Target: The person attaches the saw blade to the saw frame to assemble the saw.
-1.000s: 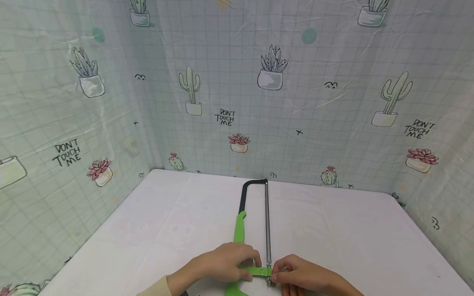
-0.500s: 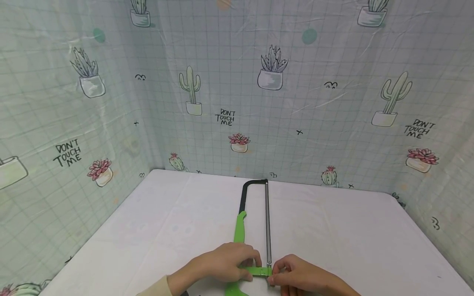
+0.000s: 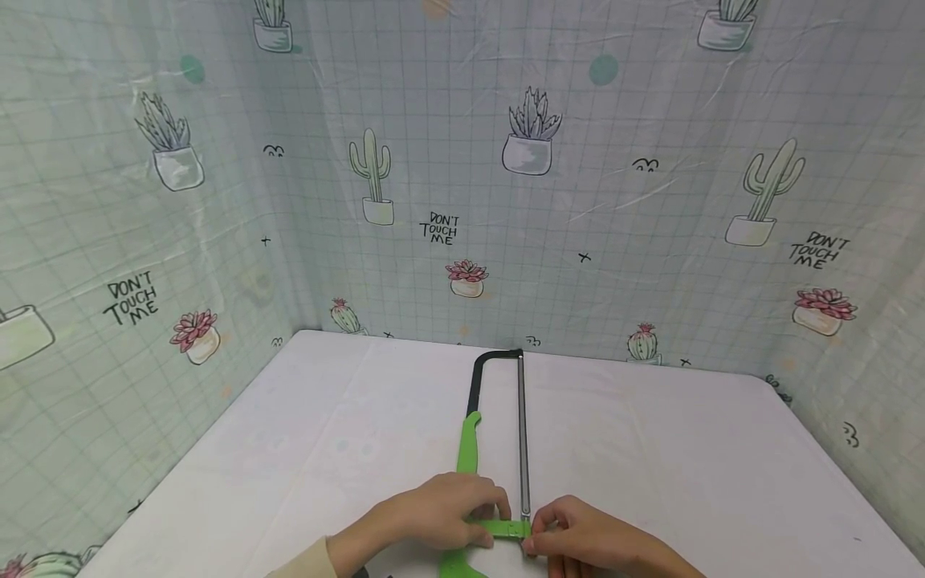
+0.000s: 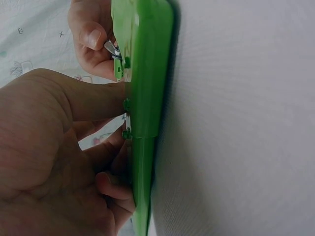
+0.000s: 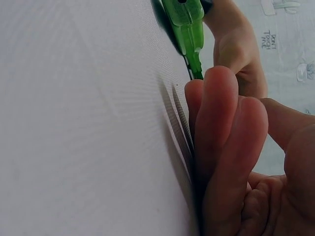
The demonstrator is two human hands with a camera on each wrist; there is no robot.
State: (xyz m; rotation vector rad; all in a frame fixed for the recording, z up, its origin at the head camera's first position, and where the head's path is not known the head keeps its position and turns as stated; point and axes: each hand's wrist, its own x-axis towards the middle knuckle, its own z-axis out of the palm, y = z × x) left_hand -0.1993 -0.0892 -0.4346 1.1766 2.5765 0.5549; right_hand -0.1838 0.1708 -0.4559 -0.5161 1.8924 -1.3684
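A hacksaw (image 3: pixel 468 443) with a green handle and frame and a black front bow lies flat on the white table. Its thin grey blade (image 3: pixel 523 437) runs along the right side, away from me. My left hand (image 3: pixel 457 510) holds the green crosspiece (image 3: pixel 506 529) at the blade's near end, thumb on the near side and fingers on the far side. At that same end, my right hand (image 3: pixel 588 534) pinches a small metal wing nut (image 4: pixel 112 48) between thumb and curled forefinger. Those fingertips mostly cover the nut in the head view. The handle's near end runs out of the head view.
The white table (image 3: pixel 650 449) stretches out on both sides of the saw. Behind it and to the sides hangs a patterned sheet (image 3: pixel 462 160) with cactus prints. A small dark object (image 3: pixel 360 572) shows beside the left wrist at the bottom edge.
My right thumb has shifted slightly left, onto the wing nut's end, which showed more a second ago. My left hand and the hacksaw have stayed in place.
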